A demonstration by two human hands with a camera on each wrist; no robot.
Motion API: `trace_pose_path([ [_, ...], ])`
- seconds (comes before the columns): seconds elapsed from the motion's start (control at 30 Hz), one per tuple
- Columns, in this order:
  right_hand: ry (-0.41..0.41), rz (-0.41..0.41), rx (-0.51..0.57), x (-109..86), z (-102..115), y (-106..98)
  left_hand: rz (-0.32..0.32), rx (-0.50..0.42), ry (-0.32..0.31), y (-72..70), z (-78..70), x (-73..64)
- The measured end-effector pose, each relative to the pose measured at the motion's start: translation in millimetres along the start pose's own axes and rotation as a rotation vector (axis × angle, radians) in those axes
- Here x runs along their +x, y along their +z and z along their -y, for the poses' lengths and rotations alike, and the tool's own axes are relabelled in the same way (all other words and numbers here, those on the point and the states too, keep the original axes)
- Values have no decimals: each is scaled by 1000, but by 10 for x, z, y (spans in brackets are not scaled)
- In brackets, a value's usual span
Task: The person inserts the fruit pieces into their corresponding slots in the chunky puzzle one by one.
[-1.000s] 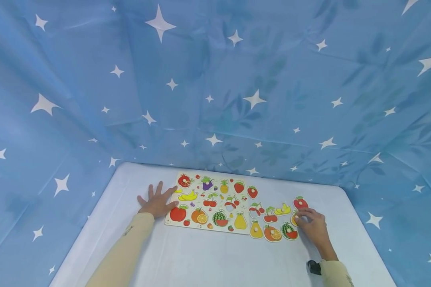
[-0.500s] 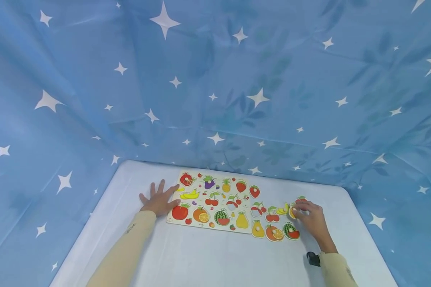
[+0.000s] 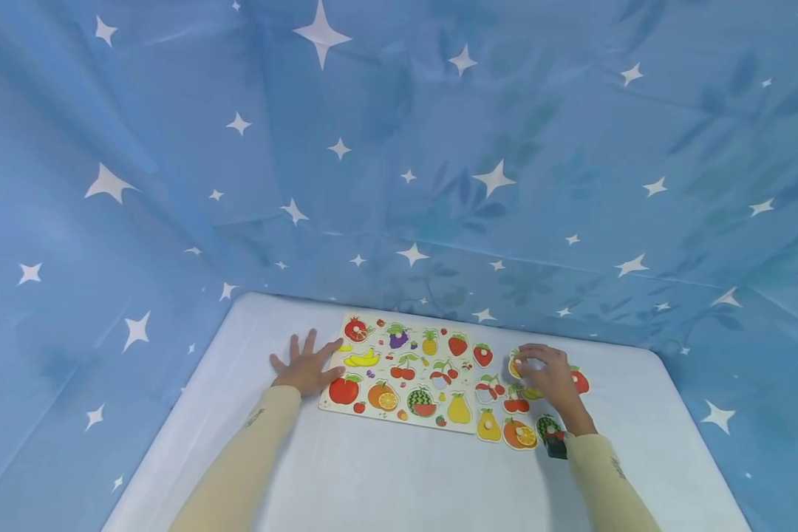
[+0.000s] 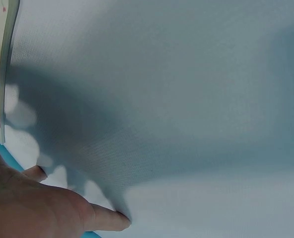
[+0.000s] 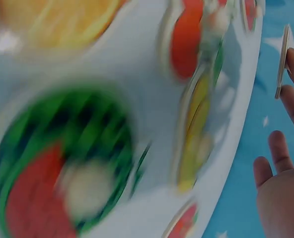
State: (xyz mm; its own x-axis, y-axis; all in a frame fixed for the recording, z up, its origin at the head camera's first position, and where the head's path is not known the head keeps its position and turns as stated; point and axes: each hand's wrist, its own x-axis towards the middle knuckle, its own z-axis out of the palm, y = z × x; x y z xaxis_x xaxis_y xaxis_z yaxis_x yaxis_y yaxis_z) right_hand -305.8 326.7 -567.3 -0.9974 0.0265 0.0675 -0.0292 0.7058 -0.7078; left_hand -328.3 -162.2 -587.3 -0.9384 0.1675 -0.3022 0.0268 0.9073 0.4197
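My left hand [image 3: 304,367] lies with its fingers spread at the left edge of a wooden fruit puzzle board [image 3: 389,380], thumb and index finger on the board. In the left wrist view that hand [image 4: 42,206] and the board's edge [image 4: 7,74] show. My right hand [image 3: 550,375] pinches a yellow-orange fruit puzzle piece [image 3: 515,364] above the loose pieces. The right wrist view shows this piece edge-on, between fingertips and thumb. Below the hand, the banana piece [image 3: 532,393] is partly covered. The pomegranate piece [image 3: 356,330] and grape piece [image 3: 397,337] show knobs on the board.
Right of the board lie loose knobbed pieces: a strawberry [image 3: 482,355], a pear [image 3: 488,425], an orange [image 3: 519,434], a watermelon [image 3: 547,426], an apple [image 3: 579,380] and cherries [image 3: 516,401]. A white cloth covers the table [image 3: 399,473]. Blue star-patterned curtains [image 3: 399,185] stand behind.
My right hand has lifted the yellow-orange puzzle piece and carried it left and away from me, uncovering the apple piece. The left hand stays on the board; the head view has shifted slightly.
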Motion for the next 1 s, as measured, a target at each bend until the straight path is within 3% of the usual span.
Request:
trace_pose_path([
  [0.17,-10,30,19,143,169,206,3,-1,-7,50,21,57],
  [0.4,-187,28,16,354,419,450,2,-2,-8,64,78,103],
  [0.77,-350,47,64,567,686,807,13,-4,-17,-13,74,61],
  [1.0,-339,55,29,605,783,979,6,-9,-9,59,85,115],
])
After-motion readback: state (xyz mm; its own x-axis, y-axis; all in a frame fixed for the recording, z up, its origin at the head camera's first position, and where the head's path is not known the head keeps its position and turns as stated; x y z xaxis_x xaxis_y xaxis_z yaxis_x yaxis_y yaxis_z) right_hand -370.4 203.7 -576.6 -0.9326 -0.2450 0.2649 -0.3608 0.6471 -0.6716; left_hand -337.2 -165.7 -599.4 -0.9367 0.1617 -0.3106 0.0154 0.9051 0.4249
